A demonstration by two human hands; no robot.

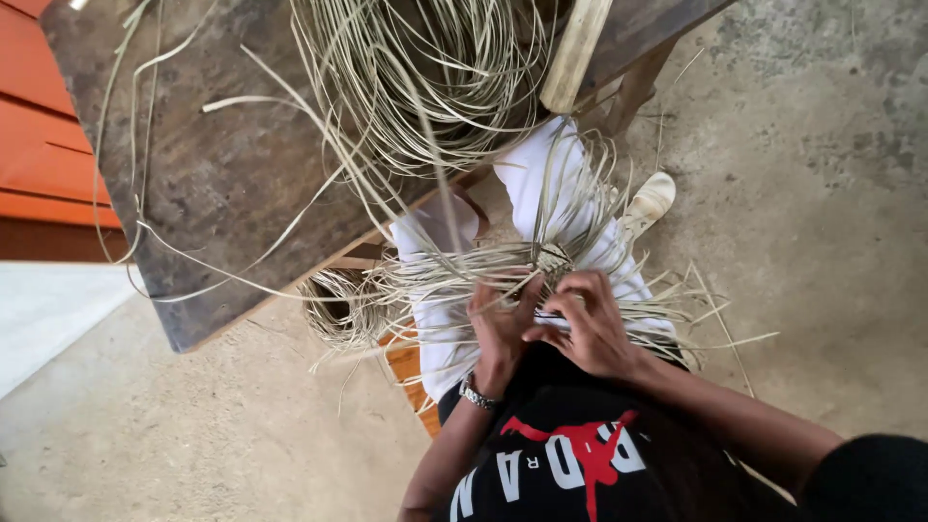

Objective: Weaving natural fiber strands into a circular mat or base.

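Observation:
A flat woven piece of pale straw strands (541,266) lies across my lap, its loose ends fanning out to both sides. My left hand (498,324) pinches strands at the near edge of the weave; a metal watch sits on that wrist. My right hand (585,314) grips strands just to the right, fingers curled over the weave. The two hands touch each other above my white trousers (527,179).
A dark wooden table (222,184) stands ahead, holding a big coil of straw strands (425,77). A smaller coil (338,304) hangs below the table edge. A wooden post (575,53) leans at the top. Orange boards (39,126) at left, concrete floor (822,193) around.

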